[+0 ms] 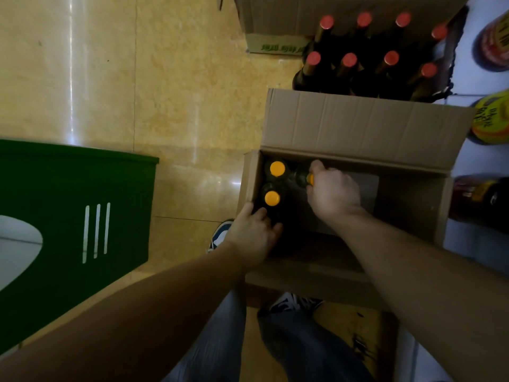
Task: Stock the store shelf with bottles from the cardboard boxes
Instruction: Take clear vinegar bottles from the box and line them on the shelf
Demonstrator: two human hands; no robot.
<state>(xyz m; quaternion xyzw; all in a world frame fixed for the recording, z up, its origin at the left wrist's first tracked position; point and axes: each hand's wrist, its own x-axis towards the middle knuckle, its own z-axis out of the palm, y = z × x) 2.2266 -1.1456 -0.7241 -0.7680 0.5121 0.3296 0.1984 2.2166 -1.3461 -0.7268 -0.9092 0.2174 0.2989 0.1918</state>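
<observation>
An open cardboard box (363,128) stands on the floor in front of me. In its left end are three dark bottles with orange caps. My left hand (253,235) grips the near bottle (272,199) low on its body, by the box's left wall. My right hand (334,193) holds the neck and cap of a tilted bottle (300,177). The far bottle (277,168) stands upright and untouched. The rest of the box floor is bare.
A second carton (275,44) behind holds several dark bottles with red caps (348,59). Shelf goods with yellow and red labels (490,119) line the right edge. A green bin (74,205) stands on the tiled floor to the left. My shoes and jeans are below.
</observation>
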